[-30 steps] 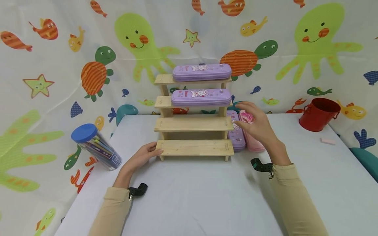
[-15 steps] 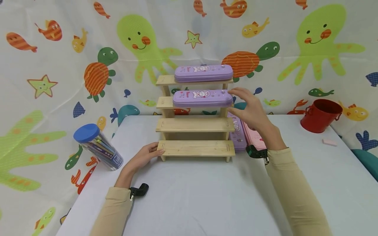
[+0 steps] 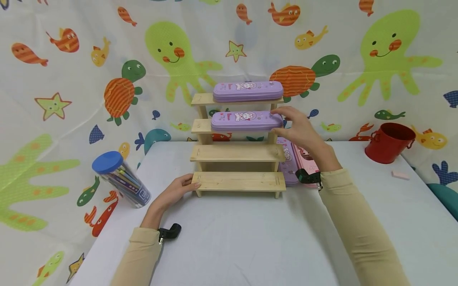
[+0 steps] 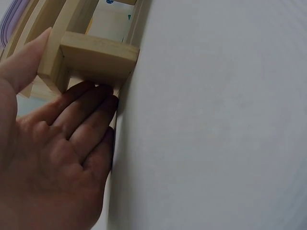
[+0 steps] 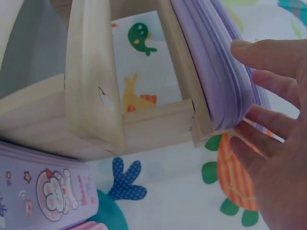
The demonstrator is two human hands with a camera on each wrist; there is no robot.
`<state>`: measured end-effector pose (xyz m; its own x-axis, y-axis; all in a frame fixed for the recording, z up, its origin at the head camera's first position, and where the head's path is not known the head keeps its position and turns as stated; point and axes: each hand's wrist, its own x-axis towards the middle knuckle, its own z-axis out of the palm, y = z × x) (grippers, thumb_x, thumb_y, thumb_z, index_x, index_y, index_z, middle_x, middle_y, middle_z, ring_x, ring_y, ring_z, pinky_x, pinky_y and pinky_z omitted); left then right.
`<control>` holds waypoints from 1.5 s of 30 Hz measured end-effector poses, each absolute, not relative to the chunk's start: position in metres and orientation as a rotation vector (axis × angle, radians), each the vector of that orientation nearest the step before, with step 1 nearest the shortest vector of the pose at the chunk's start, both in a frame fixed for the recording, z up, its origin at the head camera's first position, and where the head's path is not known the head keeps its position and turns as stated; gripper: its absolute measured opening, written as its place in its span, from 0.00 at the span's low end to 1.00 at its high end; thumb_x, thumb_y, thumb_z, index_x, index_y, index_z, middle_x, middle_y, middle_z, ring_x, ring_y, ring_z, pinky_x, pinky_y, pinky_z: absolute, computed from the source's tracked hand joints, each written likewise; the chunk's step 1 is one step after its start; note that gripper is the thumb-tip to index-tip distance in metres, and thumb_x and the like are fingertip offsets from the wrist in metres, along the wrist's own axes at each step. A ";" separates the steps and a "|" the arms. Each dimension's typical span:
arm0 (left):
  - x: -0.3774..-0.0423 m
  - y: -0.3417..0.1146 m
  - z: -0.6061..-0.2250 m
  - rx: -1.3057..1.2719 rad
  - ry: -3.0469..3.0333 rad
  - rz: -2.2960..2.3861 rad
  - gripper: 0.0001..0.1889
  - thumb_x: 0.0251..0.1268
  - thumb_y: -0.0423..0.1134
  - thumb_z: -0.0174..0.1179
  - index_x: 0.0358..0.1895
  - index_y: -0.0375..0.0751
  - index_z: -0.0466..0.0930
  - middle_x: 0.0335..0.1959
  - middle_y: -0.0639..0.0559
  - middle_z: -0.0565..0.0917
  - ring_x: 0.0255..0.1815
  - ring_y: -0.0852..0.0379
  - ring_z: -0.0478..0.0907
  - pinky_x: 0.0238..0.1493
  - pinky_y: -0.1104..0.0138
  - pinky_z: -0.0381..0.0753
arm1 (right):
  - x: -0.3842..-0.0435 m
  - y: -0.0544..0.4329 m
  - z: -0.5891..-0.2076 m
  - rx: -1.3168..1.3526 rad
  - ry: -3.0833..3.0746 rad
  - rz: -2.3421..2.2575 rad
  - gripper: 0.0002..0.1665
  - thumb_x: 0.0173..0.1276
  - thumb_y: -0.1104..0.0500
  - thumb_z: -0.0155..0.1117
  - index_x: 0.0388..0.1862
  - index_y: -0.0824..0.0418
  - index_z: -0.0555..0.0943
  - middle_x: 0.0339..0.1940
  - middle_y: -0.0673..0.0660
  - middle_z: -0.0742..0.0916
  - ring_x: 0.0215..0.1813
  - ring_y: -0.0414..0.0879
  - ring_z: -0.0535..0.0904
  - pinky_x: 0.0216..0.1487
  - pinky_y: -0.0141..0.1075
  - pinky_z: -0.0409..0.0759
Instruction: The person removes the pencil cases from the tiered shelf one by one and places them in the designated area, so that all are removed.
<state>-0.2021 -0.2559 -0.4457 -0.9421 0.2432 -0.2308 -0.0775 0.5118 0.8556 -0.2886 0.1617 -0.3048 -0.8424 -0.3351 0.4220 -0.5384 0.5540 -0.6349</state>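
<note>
A four-step light wooden display stand (image 3: 237, 153) stands on the white table. My left hand (image 3: 176, 191) holds the left end of its lowest step; in the left wrist view the thumb lies on the step's edge and the fingers (image 4: 88, 112) reach below it. My right hand (image 3: 300, 129) pinches the right end of a purple pencil case (image 3: 237, 120) on the second step from the top. In the right wrist view the thumb and fingertips meet that case's end (image 5: 225, 91). Another purple pencil case (image 3: 248, 91) lies on the top step.
Right of the stand, a purple pencil case (image 3: 288, 159) and a pink pencil case (image 3: 305, 159) lie on the table, partly hidden. A clear tube of pencils with a blue lid (image 3: 123, 178) stands left. Farther right are a red bucket (image 3: 390, 143) and a pink eraser (image 3: 400, 175).
My right hand has moved left from above the pink pencil case to the end of the purple case on the second step. The left hand has stayed on the stand.
</note>
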 end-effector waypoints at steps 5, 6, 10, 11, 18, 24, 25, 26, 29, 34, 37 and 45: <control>-0.201 -0.257 -0.446 0.155 2.443 1.402 0.39 0.70 0.57 0.58 0.76 0.38 0.61 0.73 0.40 0.70 0.77 0.39 0.62 0.74 0.39 0.58 | -0.287 0.159 -0.306 0.718 -2.564 1.118 0.31 0.60 0.61 0.74 0.64 0.59 0.78 0.69 0.59 0.76 0.70 0.55 0.70 0.65 0.53 0.74; -0.201 -0.257 -0.446 0.161 2.446 1.400 0.39 0.70 0.57 0.58 0.76 0.38 0.60 0.73 0.39 0.70 0.76 0.39 0.62 0.74 0.39 0.58 | -0.286 0.158 -0.305 0.722 -2.565 1.103 0.31 0.60 0.61 0.74 0.63 0.59 0.78 0.69 0.60 0.76 0.70 0.55 0.70 0.64 0.53 0.75; -0.202 -0.257 -0.446 0.183 2.457 1.382 0.39 0.71 0.57 0.57 0.76 0.36 0.59 0.73 0.38 0.70 0.76 0.38 0.63 0.74 0.39 0.59 | -0.284 0.155 -0.304 0.733 -2.585 1.046 0.32 0.59 0.61 0.74 0.63 0.59 0.78 0.70 0.61 0.76 0.72 0.58 0.67 0.67 0.56 0.71; -0.203 -0.257 -0.446 0.180 2.459 1.381 0.39 0.71 0.57 0.57 0.76 0.36 0.59 0.73 0.38 0.70 0.76 0.38 0.63 0.74 0.39 0.59 | -0.284 0.154 -0.303 0.730 -2.596 1.030 0.32 0.58 0.61 0.74 0.64 0.59 0.78 0.70 0.61 0.76 0.73 0.59 0.66 0.69 0.57 0.68; -0.204 -0.255 -0.448 0.183 2.447 1.394 0.38 0.70 0.56 0.58 0.75 0.37 0.61 0.71 0.39 0.72 0.75 0.39 0.65 0.74 0.40 0.59 | -0.294 0.151 -0.302 0.795 -2.656 0.961 0.35 0.55 0.61 0.76 0.63 0.60 0.78 0.69 0.63 0.77 0.72 0.61 0.65 0.74 0.57 0.60; -0.204 -0.256 -0.447 0.165 2.447 1.402 0.38 0.70 0.55 0.59 0.75 0.37 0.61 0.71 0.39 0.73 0.75 0.40 0.65 0.75 0.40 0.59 | -0.299 0.149 -0.296 0.810 -2.739 1.056 0.33 0.54 0.66 0.70 0.62 0.58 0.75 0.63 0.62 0.78 0.60 0.56 0.73 0.64 0.54 0.72; -0.204 -0.256 -0.447 0.167 2.449 1.399 0.38 0.70 0.55 0.58 0.75 0.37 0.61 0.71 0.38 0.72 0.75 0.39 0.65 0.74 0.40 0.59 | -0.299 0.148 -0.296 0.797 -2.765 1.075 0.33 0.55 0.66 0.69 0.62 0.57 0.73 0.63 0.62 0.77 0.59 0.56 0.73 0.63 0.53 0.73; -0.204 -0.257 -0.447 0.163 2.444 1.403 0.38 0.70 0.56 0.58 0.75 0.37 0.61 0.71 0.39 0.72 0.75 0.39 0.64 0.74 0.39 0.58 | -0.298 0.148 -0.295 0.778 -2.788 1.094 0.33 0.56 0.65 0.68 0.62 0.57 0.72 0.64 0.61 0.76 0.59 0.56 0.73 0.64 0.53 0.73; -0.204 -0.257 -0.447 0.156 2.432 1.409 0.39 0.69 0.56 0.59 0.76 0.38 0.60 0.72 0.39 0.71 0.76 0.40 0.63 0.75 0.40 0.58 | -0.298 0.147 -0.296 0.741 -2.810 1.124 0.32 0.55 0.66 0.65 0.61 0.57 0.70 0.63 0.61 0.76 0.59 0.56 0.73 0.64 0.52 0.72; -0.202 -0.256 -0.448 0.148 2.437 1.406 0.38 0.69 0.56 0.59 0.75 0.38 0.61 0.72 0.40 0.72 0.75 0.40 0.64 0.74 0.39 0.59 | -0.300 0.145 -0.297 0.771 -2.761 1.146 0.36 0.51 0.67 0.61 0.62 0.61 0.68 0.61 0.62 0.77 0.60 0.55 0.72 0.66 0.50 0.69; -0.202 -0.256 -0.448 0.168 2.450 1.391 0.38 0.70 0.56 0.58 0.75 0.38 0.61 0.71 0.39 0.72 0.75 0.39 0.65 0.74 0.39 0.60 | -0.302 0.145 -0.297 0.811 -2.742 1.145 0.38 0.49 0.68 0.61 0.64 0.63 0.69 0.61 0.62 0.77 0.60 0.54 0.72 0.68 0.50 0.69; -0.203 -0.256 -0.448 0.176 2.457 1.391 0.37 0.71 0.56 0.58 0.75 0.38 0.61 0.70 0.39 0.73 0.75 0.39 0.65 0.74 0.39 0.58 | -0.299 0.148 -0.295 0.824 -2.813 1.065 0.40 0.50 0.63 0.66 0.66 0.53 0.71 0.64 0.60 0.77 0.62 0.56 0.69 0.65 0.52 0.69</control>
<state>-0.2028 -0.2559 -0.4477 -0.9440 0.2565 -0.2076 -0.0460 0.5208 0.8525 -0.2992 0.1478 -0.2951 -0.8603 -0.4686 0.2007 -0.4841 0.6273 -0.6100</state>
